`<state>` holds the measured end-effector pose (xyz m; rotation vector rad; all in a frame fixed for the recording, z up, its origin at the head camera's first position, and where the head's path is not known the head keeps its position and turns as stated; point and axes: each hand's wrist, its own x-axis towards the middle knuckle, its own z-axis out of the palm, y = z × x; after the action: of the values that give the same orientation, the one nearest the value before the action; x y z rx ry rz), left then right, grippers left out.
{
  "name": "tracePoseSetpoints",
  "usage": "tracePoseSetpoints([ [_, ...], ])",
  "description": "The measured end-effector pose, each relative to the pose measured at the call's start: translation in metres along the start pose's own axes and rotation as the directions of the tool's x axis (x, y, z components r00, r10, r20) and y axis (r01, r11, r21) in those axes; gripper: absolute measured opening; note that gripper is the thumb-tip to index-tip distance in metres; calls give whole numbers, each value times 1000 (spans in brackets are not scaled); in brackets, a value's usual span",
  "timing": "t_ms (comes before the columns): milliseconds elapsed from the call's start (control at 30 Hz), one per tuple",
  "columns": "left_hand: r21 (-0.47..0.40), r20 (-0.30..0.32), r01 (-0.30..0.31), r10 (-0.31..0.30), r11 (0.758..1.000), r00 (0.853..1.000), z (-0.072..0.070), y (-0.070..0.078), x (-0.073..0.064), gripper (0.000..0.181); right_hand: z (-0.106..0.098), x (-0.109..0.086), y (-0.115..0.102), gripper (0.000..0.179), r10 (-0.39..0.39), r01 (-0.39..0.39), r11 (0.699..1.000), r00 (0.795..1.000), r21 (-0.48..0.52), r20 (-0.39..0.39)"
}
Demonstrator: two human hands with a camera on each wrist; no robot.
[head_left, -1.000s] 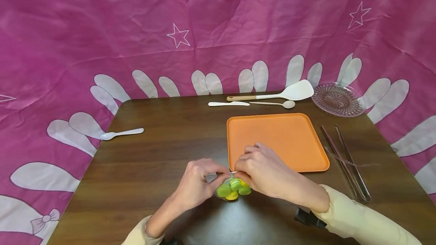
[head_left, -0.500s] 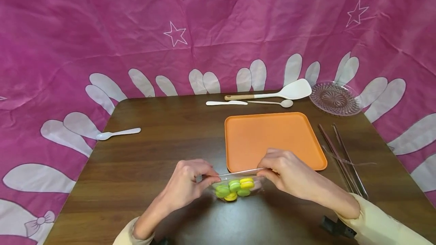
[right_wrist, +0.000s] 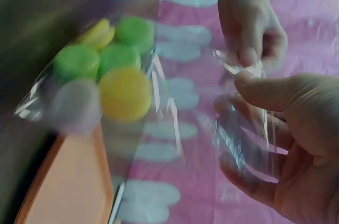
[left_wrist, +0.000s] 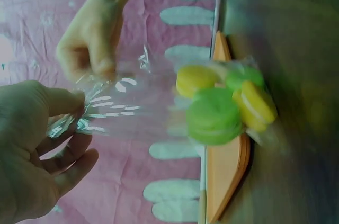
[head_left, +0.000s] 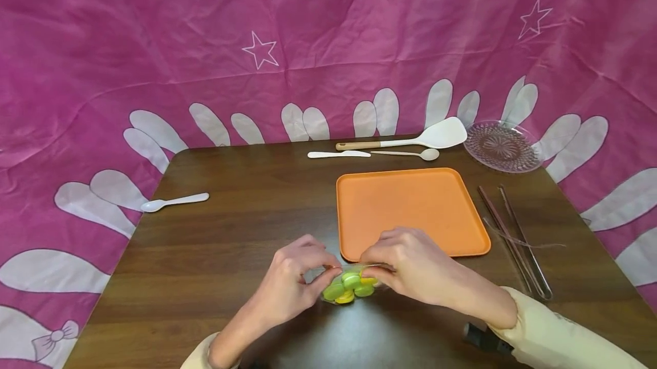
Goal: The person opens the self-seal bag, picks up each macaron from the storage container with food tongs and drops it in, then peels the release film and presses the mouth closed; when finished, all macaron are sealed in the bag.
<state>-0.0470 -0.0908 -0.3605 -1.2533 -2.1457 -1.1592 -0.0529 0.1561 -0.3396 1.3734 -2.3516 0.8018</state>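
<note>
A clear plastic bag point(left_wrist: 122, 102) of green and yellow macarons point(head_left: 351, 282) hangs between both hands, close over the front of the table. My left hand point(head_left: 297, 272) pinches one side of the bag's top edge between thumb and fingers. At the other side of that edge, my right hand point(head_left: 410, 263) grips the film, its thumb over the front. A pale macaron point(right_wrist: 77, 106) shows beside the yellow and green ones in the right wrist view. The macarons sit bunched at the bottom of the bag, while the film above them is creased and shiny.
Behind the hands lies an orange tray point(head_left: 410, 209). Farther back are a spatula point(head_left: 441, 133), a white knife point(head_left: 339, 154) and a small spoon point(head_left: 429, 154). At right are a clear plate point(head_left: 503, 146) and metal tongs point(head_left: 531, 255); a white spoon point(head_left: 174, 202) lies left.
The right hand moved right, stretching the bag's top edge wide, then came back toward the left hand. The edge is now gathered and bent again. Both hands kept hold of the bag.
</note>
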Motion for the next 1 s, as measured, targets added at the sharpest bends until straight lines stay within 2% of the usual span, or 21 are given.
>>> tracePoseSetpoints([
  [100,8,-17,-29,29,1000,999,6,3,2,22,8,11,-6,18,-47,47,999,999,1,10],
  [200,26,-25,-44,45,999,999,7,5,2,21,10,14,-9,20,-60,60,998,998,9,12],
  [367,31,4,-50,50,998,999,1,6,-3,22,5,5,-9,17,-33,32,998,999,51,17],
  [500,33,38,-39,38,999,999,-6,5,-6,25,1,-6,-2,6,-32,35,996,999,87,-27],
  [733,13,44,23,-23,1000,999,-17,-2,-13,30,-4,-23,11,9,12,10,982,993,188,-117],
  [900,-23,29,80,-80,997,996,-21,-7,-19,31,-5,-31,14,21,60,-30,971,991,235,-122],
  [1000,-40,5,110,-110,993,994,-24,-8,-21,31,-6,-30,14,11,76,-42,965,990,260,-120],
])
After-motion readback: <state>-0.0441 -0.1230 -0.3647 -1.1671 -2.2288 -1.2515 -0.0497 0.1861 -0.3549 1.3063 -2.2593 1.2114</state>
